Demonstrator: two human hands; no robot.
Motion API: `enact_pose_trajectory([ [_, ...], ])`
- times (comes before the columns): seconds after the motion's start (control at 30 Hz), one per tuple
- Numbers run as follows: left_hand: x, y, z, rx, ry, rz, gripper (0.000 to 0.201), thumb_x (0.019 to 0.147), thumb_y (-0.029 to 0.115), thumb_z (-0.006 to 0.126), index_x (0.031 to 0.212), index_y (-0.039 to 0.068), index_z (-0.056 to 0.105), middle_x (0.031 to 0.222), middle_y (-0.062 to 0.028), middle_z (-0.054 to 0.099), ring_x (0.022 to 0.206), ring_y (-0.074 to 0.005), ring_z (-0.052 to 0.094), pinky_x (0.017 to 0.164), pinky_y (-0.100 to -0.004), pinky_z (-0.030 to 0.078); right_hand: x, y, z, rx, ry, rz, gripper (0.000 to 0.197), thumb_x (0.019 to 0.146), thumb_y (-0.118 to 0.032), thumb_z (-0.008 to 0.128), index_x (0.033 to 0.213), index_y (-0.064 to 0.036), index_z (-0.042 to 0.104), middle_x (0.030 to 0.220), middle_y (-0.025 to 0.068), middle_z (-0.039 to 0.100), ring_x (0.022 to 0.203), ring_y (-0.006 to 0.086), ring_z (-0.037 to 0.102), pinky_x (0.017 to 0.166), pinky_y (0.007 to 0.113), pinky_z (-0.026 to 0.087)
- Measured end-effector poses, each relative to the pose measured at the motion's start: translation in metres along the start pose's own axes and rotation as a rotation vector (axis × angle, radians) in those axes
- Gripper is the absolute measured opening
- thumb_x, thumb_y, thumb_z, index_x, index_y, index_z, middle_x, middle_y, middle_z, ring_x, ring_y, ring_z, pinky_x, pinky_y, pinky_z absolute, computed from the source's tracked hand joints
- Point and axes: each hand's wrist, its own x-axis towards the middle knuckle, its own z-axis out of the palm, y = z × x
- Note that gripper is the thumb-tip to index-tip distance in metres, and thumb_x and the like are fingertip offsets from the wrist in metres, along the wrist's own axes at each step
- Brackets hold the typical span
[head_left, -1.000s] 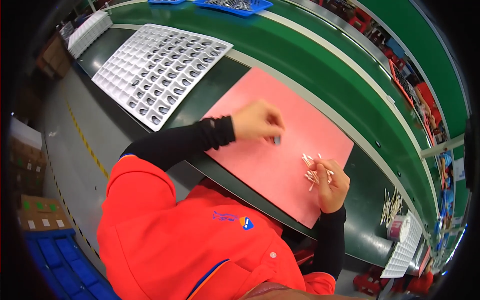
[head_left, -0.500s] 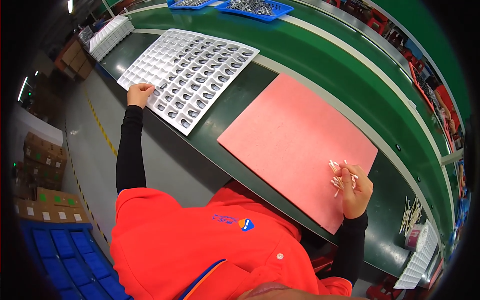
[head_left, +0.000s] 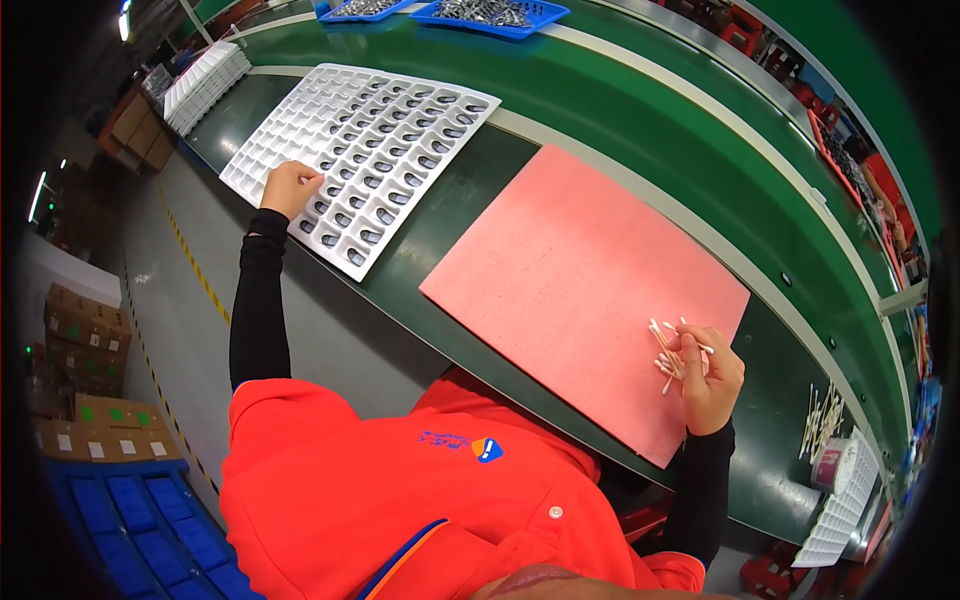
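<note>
My left hand [head_left: 289, 190] is over the near-left part of a white plastic tray [head_left: 262, 150] full of small pockets. Its thumb and fingertips are pinched together; whatever they hold, if anything, is hidden. Small dark oval pieces [head_left: 370, 237] lie in many of the pockets, mostly in the right-hand part. Over the right end of a flat pink mat [head_left: 560, 290], my right hand [head_left: 712, 385] is closed around a loose bunch of cotton swabs [head_left: 664, 352], their white tips fanning out to the left.
More cotton swabs [head_left: 822, 420] lie at the right of the dark green table, beside a round tub [head_left: 833, 466] and another white tray [head_left: 842, 515]. Blue trays of metal parts [head_left: 490, 14] stand across the green conveyor [head_left: 640, 110]. Stacked white trays [head_left: 205, 88] sit far left.
My left hand has shifted slightly rightward across the tray, still pinched. The whole view has moved a little. My right hand keeps its hold on the cotton swabs in about the same place.
</note>
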Motion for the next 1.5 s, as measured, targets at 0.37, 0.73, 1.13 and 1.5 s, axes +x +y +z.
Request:
enact_pose_trajectory([
  [0.37,0.069,0.264,0.028,-0.316,-0.105,0.562,0.017,0.078,0.016,0.065,0.082,-0.001,0.066,0.071,-0.0083,0.064,0.061,-0.014,0.058,0.058,-0.0267,0.045,0.002,0.012,-0.049,-0.191,0.193,-0.13,0.009,0.081,0.005,0.055,0.086,0.0033,0.062,0.068,0.0095,0.06,0.063,0.019,0.058,0.059,0.027,0.043],
  [0.73,0.062,0.614,0.216,-0.401,-0.594,1.144,0.022,0.066,0.02,0.073,0.081,0.003,0.068,0.077,-0.0124,0.066,0.074,-0.0242,0.065,0.069,-0.0328,0.051,0.002,0.047,-0.075,-0.24,0.491,-0.177,0.008,0.077,0.002,0.061,0.084,0.0014,0.062,0.068,0.0097,0.06,0.059,0.0228,0.055,0.052,0.03,0.042],
  [1.13,0.05,0.602,0.192,-0.388,-0.66,1.234,0.018,0.067,0.006,0.066,0.085,0.006,0.068,0.074,-0.0095,0.066,0.071,-0.02,0.064,0.065,-0.0307,0.051,0.0,0.046,-0.078,-0.25,0.509,-0.271,0.008,0.075,0.002,0.062,0.082,0.0006,0.059,0.066,0.0089,0.056,0.058,0.0237,0.051,0.052,0.032,0.04],
  [1.5,-0.063,0.379,0.076,-0.985,-1.259,0.196,0.011,0.081,0.004,0.064,0.087,-0.005,0.063,0.076,-0.0108,0.065,0.063,-0.0139,0.064,0.056,-0.0229,0.053,-0.007,0.014,-0.035,-0.093,0.057,-0.256,0.007,0.076,0.002,0.061,0.083,0.0007,0.061,0.074,0.0096,0.062,0.063,0.0251,0.056,0.054,0.032,0.043],
])
